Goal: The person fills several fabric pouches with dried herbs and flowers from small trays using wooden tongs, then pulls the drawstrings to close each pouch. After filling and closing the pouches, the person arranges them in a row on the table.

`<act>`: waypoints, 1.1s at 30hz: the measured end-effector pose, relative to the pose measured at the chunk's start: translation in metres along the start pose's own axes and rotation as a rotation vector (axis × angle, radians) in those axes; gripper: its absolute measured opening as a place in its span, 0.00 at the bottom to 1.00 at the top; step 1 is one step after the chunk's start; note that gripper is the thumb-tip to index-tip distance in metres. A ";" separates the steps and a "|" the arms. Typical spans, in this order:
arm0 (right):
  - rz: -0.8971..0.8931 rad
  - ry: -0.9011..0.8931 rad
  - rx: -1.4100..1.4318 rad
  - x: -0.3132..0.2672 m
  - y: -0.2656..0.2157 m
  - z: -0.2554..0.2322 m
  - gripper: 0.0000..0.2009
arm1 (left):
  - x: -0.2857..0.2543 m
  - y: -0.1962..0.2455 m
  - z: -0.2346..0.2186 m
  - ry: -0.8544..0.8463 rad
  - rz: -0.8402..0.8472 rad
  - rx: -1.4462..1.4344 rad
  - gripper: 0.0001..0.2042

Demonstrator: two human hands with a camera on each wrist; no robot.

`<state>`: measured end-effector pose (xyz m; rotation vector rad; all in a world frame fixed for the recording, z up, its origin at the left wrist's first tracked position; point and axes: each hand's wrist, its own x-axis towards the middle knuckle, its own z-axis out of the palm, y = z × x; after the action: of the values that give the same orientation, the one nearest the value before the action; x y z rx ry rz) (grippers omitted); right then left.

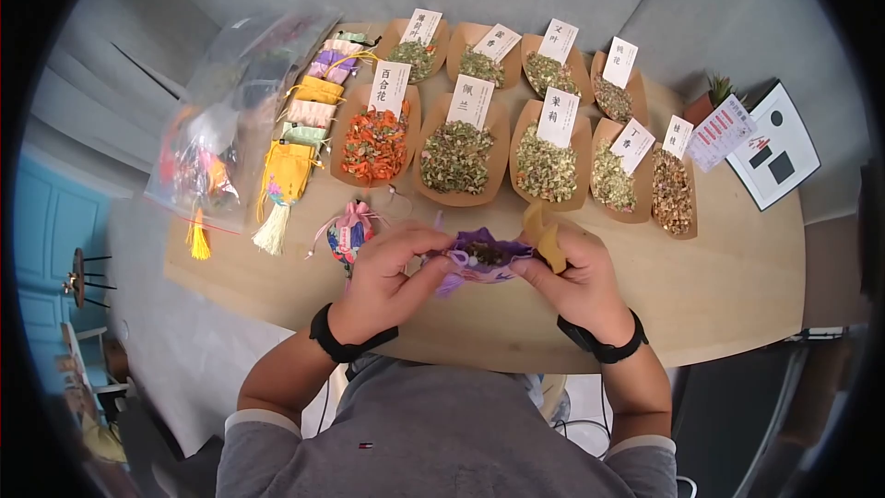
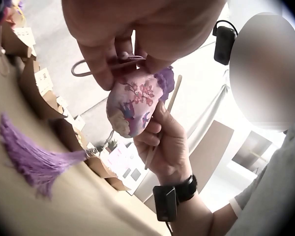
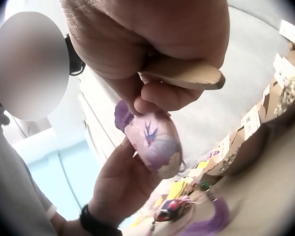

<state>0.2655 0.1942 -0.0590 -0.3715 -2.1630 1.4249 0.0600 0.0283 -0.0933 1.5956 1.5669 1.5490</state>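
Note:
A small purple and pink sachet pouch (image 1: 479,273), printed with blossoms and swallows, is held up over the table's near side. Its mouth gapes, and dark dried herbs (image 1: 481,253) show inside. My left hand (image 1: 395,267) pinches the rim on the left between thumb and fingers. On the opposite side my right hand (image 1: 583,278) pinches the rim too, while a flat wooden scoop (image 3: 184,73) is tucked in its curled fingers. A purple tassel (image 2: 42,155) hangs from the pouch, and a drawstring loop (image 2: 81,68) sticks out by the left fingers.
Several brown paper trays (image 1: 456,201) of dried herbs with name cards stand behind the hands. A pink sachet (image 1: 351,232) lies beside the left hand. At left are a row of pouches (image 1: 286,171) and a clear plastic bag (image 1: 217,120); a white board (image 1: 776,143) stands at right.

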 end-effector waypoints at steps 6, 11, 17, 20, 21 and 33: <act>0.037 0.011 -0.095 -0.007 -0.005 -0.008 0.14 | 0.005 0.010 -0.011 -0.027 0.033 0.267 0.12; 0.364 0.015 0.489 -0.018 -0.010 -0.014 0.11 | 0.002 0.004 -0.014 -0.042 0.103 0.310 0.07; 0.221 0.009 1.423 -0.030 -0.003 -0.002 0.10 | -0.005 0.016 -0.022 -0.061 -0.018 0.019 0.13; 0.183 0.024 1.577 -0.034 0.002 0.007 0.09 | -0.007 0.021 -0.027 -0.072 -0.063 -0.079 0.12; 0.184 0.023 1.576 -0.033 0.001 0.008 0.09 | -0.006 0.022 -0.027 -0.115 -0.048 -0.140 0.10; 0.195 -0.083 1.731 -0.027 0.019 0.017 0.09 | -0.003 0.026 0.002 -0.222 -0.168 -0.239 0.07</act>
<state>0.2778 0.1759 -0.0890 0.1671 -0.3129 2.7217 0.0730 0.0192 -0.0721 1.4117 1.3071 1.3611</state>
